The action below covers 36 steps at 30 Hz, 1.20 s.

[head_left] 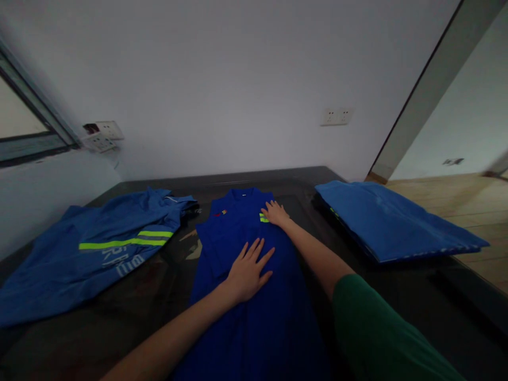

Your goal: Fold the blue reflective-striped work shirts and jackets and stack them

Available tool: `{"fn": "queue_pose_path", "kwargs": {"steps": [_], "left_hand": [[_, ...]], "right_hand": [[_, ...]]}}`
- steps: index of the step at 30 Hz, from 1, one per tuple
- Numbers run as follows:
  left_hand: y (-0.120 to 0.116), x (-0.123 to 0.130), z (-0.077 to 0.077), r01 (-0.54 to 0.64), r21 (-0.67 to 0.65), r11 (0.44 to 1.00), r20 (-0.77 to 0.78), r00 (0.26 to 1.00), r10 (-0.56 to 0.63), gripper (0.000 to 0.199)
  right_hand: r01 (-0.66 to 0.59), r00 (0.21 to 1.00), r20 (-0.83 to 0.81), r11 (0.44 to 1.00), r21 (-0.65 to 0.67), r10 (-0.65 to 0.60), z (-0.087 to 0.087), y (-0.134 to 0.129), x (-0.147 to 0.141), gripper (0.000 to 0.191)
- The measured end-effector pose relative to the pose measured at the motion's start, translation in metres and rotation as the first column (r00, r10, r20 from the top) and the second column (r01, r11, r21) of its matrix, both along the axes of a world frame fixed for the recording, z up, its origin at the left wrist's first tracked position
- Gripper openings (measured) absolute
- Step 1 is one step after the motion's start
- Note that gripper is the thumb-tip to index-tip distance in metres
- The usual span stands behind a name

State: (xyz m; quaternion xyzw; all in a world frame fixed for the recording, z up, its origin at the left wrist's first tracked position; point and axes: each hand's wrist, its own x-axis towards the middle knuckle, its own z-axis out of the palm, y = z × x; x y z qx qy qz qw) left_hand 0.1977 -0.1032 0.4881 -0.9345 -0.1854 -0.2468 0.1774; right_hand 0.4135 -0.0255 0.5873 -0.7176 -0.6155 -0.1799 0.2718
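Observation:
A dark blue work garment (278,275) with a collar lies lengthwise in front of me, its collar toward the wall. It has small coloured marks on the chest at left and a yellow-green reflective patch (263,217) at right. My left hand (245,272) rests flat on the middle of the garment, fingers spread. Farther up, my right hand (276,212) lies flat on the garment's right shoulder edge, beside the reflective patch. Neither hand grips anything. The lower end of the garment runs out of view below.
A lighter blue garment (119,222) with reflective stripes and white lettering lies rumpled at left. Folded blue clothing (397,217) is stacked at right. The dark table (254,176) meets a white wall (222,79) with sockets (336,116). Beyond the right side shows the floor (432,198).

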Motion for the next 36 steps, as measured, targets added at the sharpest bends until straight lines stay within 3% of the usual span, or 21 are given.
{"fn": "queue_pose_path", "kwargs": {"steps": [4, 7, 13, 18, 29, 32, 36], "left_hand": [[0.004, -0.005, -0.008, -0.021, -0.016, 1.000, 0.032, 0.999, 0.021, 0.058], [0.001, -0.007, -0.008, -0.024, -0.040, 0.999, 0.038, 0.999, 0.026, 0.058], [0.003, -0.007, -0.007, 0.013, -0.046, 0.999, 0.046, 0.999, -0.011, 0.060], [0.003, -0.008, -0.005, 0.016, -0.061, 0.998, 0.042, 0.999, -0.013, 0.060], [0.002, -0.009, 0.003, -0.048, -0.057, 0.997, 0.005, 0.999, 0.048, 0.063], [0.003, -0.010, 0.004, -0.046, -0.072, 0.996, -0.008, 0.999, 0.045, 0.065], [0.004, -0.010, 0.004, -0.034, -0.100, 0.994, -0.022, 0.999, 0.032, 0.067]], "right_hand": [[0.060, 0.998, 0.016, 0.996, -0.065, -0.059, -0.009, 0.022, 0.016, 0.062], [0.099, 0.995, 0.029, 0.994, -0.040, -0.098, -0.007, 0.030, 0.027, 0.058], [0.064, 0.994, 0.080, 0.986, 0.157, -0.077, 0.027, 0.043, 0.046, 0.042], [-0.041, 0.990, 0.140, 0.995, 0.088, 0.029, 0.055, 0.069, 0.058, 0.030], [-0.112, 0.969, 0.214, 0.991, -0.074, 0.125, 0.082, 0.092, 0.093, 0.031], [-0.085, 0.963, 0.251, 0.994, -0.067, 0.100, 0.083, 0.093, 0.096, 0.029], [-0.060, 0.949, 0.306, 0.997, -0.051, 0.073, 0.071, 0.095, 0.094, 0.026]]}}
